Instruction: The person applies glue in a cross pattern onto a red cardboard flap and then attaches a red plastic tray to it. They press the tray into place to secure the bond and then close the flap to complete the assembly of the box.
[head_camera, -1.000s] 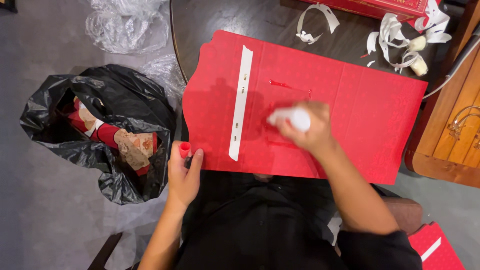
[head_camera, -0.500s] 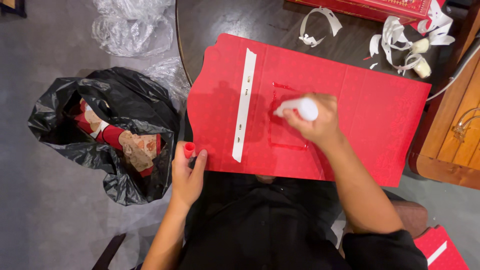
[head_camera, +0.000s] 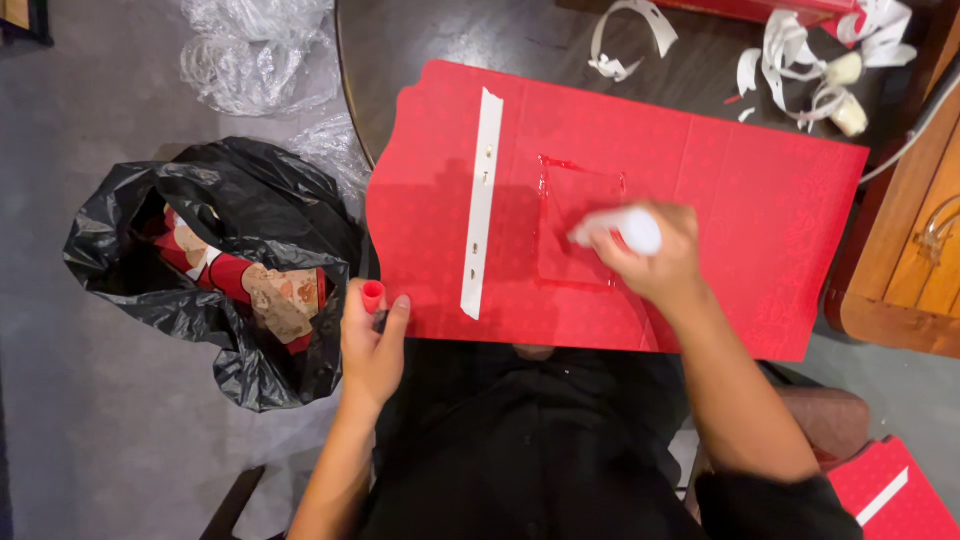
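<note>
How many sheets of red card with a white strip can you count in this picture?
2. One large red card sheet lies on the dark table under both hands; a second sheet shows at the bottom right corner, partly cut off. Others may be hidden.

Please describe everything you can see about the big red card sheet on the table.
The red card sheet lies flat and unfolded on the dark table, its near edge overhanging toward the person. It looks like stiff card with fold creases. A white strip runs across it, left of a glossy wet square outline. The right hand presses a white bottle onto it; the left hand, holding a red cap, touches its near-left corner.
</note>
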